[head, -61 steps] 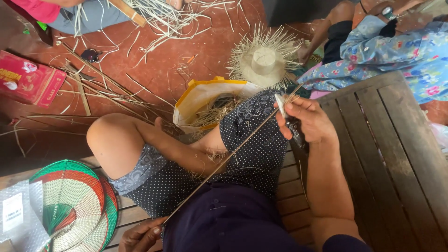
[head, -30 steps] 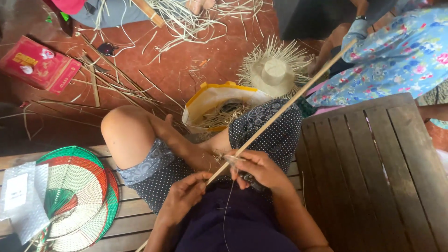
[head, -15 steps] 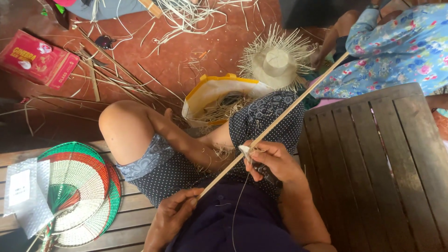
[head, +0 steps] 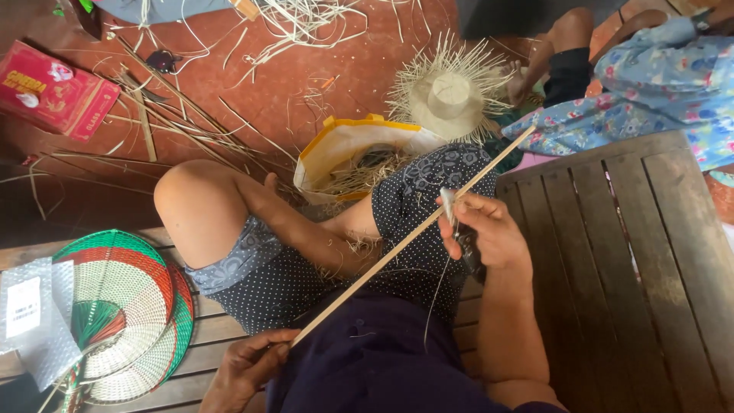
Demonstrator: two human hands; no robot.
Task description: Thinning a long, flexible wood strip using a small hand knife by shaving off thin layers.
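- Setting: a red-brown floor (head: 252,92) strewn with loose fibre strips, met by a slatted wooden platform (head: 634,252) on which I sit cross-legged.
- My right hand (head: 485,229): fingers curled and pressed together, pinching a long pale cane strip (head: 397,248) near its upper third; a dark tool is tucked under the palm, its shape mostly hidden. A thin shaving (head: 437,294) hangs from the grip.
- My left hand (head: 248,367): closed round the lower end of the cane strip, low beside my lap.
- The cane strip runs diagonally over my knee, its far tip ending just before a neighbour's flowered cloth (head: 657,84).
- Handling, as I judge it: light, stiff yet springy, smooth on the face and likely sharp along a split edge; best held at two well-parted points, as here, so it does not whip or snap.
- Beyond my knee: a white sack with yellow rim (head: 344,149) holding fibre scraps, and an unfinished straw hat (head: 447,95) with fringed brim.
- Far left: woven fans (head: 126,306) in green, red and natural bands; a silvery flat packet with a white rectangular label (head: 30,321) lies over them.
- Upper left: a flat red carton (head: 57,88) with printed pictures.
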